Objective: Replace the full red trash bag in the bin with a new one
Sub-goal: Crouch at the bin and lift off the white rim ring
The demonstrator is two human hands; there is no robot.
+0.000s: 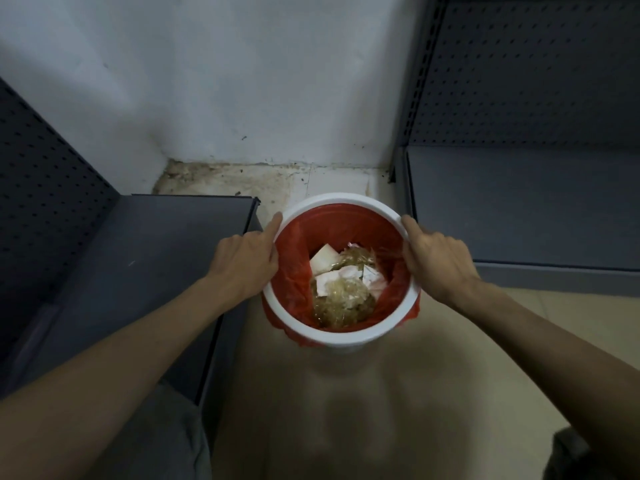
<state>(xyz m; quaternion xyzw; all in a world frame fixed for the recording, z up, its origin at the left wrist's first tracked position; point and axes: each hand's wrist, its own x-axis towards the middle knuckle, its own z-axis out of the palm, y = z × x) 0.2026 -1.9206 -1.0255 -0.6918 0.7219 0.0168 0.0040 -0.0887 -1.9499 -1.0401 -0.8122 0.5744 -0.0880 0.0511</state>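
Observation:
A round white bin (341, 332) stands on the floor between two shelf units. A red trash bag (292, 275) lines it, with its edge folded out under the white rim ring. Inside lie white paper scraps and crumpled clear plastic (343, 289). My left hand (246, 258) grips the rim on the left side, index finger stretched along the ring. My right hand (438, 259) grips the rim on the right side, fingers curled over its edge. No new bag is in view.
Dark grey metal shelves flank the bin, one at the left (138, 271) and one at the right (519, 209). A white wall (259, 81) stands behind, with a stained floor strip (242, 181) at its foot. Beige tiled floor (346, 410) lies in front.

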